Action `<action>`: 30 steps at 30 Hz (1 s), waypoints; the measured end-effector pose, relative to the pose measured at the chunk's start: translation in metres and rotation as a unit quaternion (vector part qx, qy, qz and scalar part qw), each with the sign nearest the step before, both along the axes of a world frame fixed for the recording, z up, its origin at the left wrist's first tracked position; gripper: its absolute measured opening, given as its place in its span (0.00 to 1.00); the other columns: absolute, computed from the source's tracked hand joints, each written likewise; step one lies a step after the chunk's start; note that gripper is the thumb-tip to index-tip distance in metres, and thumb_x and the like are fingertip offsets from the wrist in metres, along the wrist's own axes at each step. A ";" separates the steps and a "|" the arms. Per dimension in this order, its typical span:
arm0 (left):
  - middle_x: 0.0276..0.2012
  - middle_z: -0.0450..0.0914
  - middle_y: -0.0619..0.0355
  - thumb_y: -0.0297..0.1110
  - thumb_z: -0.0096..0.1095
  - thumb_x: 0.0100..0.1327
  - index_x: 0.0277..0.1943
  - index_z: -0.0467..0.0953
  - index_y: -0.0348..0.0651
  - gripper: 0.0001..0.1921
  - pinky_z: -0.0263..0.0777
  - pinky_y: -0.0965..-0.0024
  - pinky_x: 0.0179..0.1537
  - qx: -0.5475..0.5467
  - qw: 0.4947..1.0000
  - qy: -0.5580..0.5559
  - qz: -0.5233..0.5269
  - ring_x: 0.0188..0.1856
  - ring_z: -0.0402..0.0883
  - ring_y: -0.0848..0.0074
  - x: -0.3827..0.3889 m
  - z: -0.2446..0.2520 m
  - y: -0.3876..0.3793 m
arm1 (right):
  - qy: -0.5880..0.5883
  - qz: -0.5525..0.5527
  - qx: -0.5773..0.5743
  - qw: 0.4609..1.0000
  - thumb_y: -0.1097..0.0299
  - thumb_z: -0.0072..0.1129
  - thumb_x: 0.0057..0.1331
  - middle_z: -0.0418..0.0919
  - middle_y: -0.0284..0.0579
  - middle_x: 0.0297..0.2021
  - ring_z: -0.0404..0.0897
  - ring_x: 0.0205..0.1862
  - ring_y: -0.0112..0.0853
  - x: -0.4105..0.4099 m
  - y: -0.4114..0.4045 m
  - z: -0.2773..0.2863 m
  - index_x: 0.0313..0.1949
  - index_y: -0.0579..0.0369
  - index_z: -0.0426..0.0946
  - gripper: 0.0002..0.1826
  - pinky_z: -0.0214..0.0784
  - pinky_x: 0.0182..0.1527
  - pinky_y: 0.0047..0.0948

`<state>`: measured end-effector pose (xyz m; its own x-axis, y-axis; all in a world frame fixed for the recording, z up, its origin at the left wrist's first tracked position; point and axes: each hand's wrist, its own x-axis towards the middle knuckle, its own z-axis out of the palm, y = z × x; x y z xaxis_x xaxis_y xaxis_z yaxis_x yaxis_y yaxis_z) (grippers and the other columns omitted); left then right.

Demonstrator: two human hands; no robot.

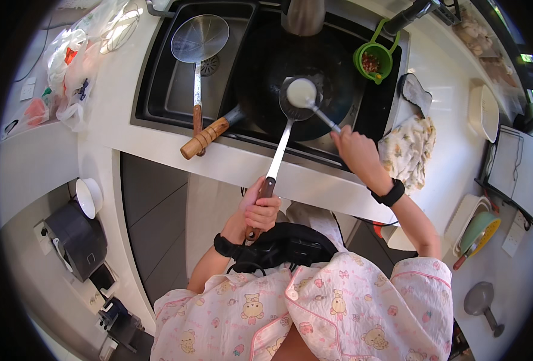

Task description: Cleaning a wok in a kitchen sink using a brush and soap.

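Note:
My left hand (262, 208) grips the wooden handle of a metal wok spatula (284, 144), whose blade lies over a dark wok (266, 67). With my right hand (359, 151) I hold the handle of a small ladle (301, 93); its round bowl, filled with something white, is over the spatula's blade. The wok's wooden handle (204, 138) points to the lower left, overlapping the handle of a wire skimmer (200, 39) that spans the sink (176, 97). Whether ladle and spatula touch I cannot tell.
A green strainer cup (374, 62) with chopped reddish bits stands right of the wok. A patterned cloth (408, 151) and a grey pad (416, 94) lie on the right counter. Plastic bags (74, 76) sit at the left. A metal cylinder (303, 17) is beyond the wok.

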<state>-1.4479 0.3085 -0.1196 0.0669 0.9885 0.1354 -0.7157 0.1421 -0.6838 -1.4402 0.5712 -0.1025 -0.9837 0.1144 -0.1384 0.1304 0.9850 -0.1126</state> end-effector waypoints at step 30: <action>0.02 0.51 0.68 0.67 0.29 0.54 0.14 0.53 0.47 0.31 0.49 0.83 0.03 -0.096 0.980 0.161 -0.062 0.02 0.51 0.86 -0.063 0.013 0.023 | 0.034 0.041 0.034 0.998 0.52 0.45 0.59 0.64 0.38 0.04 0.70 0.07 0.31 0.011 -0.014 0.038 0.17 0.53 0.59 0.21 0.60 0.09 0.24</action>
